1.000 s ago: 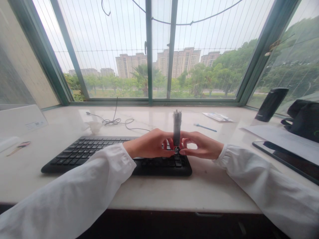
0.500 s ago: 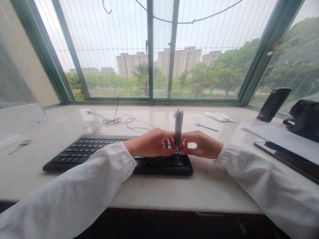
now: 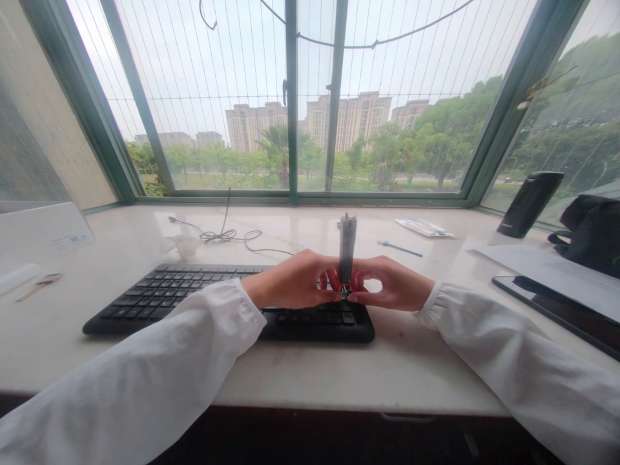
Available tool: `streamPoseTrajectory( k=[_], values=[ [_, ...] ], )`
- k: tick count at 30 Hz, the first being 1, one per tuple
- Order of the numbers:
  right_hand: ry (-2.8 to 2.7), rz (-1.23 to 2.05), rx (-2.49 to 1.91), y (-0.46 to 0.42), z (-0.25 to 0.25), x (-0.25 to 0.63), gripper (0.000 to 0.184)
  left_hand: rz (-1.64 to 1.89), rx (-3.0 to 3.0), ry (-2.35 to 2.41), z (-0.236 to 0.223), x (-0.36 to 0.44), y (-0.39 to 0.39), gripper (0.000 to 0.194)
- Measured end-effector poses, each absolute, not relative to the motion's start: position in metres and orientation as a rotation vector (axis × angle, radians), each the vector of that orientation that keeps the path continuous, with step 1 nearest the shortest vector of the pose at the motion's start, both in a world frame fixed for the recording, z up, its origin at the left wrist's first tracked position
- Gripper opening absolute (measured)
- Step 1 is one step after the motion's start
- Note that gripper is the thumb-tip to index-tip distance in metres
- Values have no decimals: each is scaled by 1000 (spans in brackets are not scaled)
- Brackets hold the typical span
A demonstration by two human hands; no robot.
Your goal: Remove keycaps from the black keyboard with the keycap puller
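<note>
Gray upright bar (image 3: 347,248) between both hands, over right end of black keyboard (image 3: 184,287). Left hand (image 3: 303,281) on its left side, right hand (image 3: 387,283) on its right. Fingers of both curled in, thumb and fingertips pinching at small metallic bit (image 3: 345,292) at bar's lower end; bar sticks up above fingers. Exact contact points too small to tell. Keyboard on white tabletop (image 3: 358,381), cable (image 3: 220,236) behind it, blue stick (image 3: 400,248) beyond right hand.
</note>
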State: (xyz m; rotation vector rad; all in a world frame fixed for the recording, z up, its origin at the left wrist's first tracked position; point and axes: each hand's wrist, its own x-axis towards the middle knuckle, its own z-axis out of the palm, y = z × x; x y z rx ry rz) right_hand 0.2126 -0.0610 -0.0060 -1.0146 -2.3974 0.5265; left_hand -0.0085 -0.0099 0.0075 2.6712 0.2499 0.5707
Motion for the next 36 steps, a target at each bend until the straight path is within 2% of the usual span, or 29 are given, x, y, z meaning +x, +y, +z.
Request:
streamPoseTrajectory(
  k=[8, 15, 21, 31, 36],
  values=[
    [-2474, 413, -1029, -61, -6, 215, 11, 601, 2596, 323, 2, -9, -7, 14],
    [-2484, 538, -965, -57, -7, 219, 21, 533, 2575, 312, 7, -11, -9, 14],
    [-2490, 422, -985, -54, -9, 217, 26, 500, 2598, 344, 14, -12, -11, 22],
    [-2432, 480, -979, -53, -9, 214, 33, 736, 2615, 316, 9, -9, -14, 18],
    [-2471, 380, -947, -52, -10, 216, 35, 834, 2615, 342, 10, -5, -19, 10]
  ],
)
